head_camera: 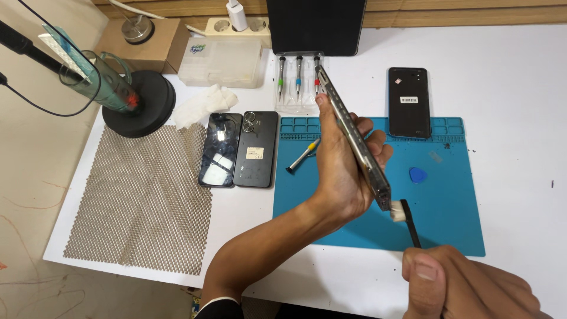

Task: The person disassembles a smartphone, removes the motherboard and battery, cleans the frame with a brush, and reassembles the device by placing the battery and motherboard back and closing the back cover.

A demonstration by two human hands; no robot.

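Nearest, the right hand has its grip pinching a black-handled brush, bristles touching the lower end of the opened phone. The left hand clamps the phone edge-on above the blue mat, long axis running from near right to far left. Mat right of it lies open; screwdriver and two phones lie left on the desk.

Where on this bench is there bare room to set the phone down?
Free: the blue mat below the blue pick, and the white table right of the black back cover. Crowded: the back edge around the screwdriver set, and near the two dark phones beside the mesh sheet.
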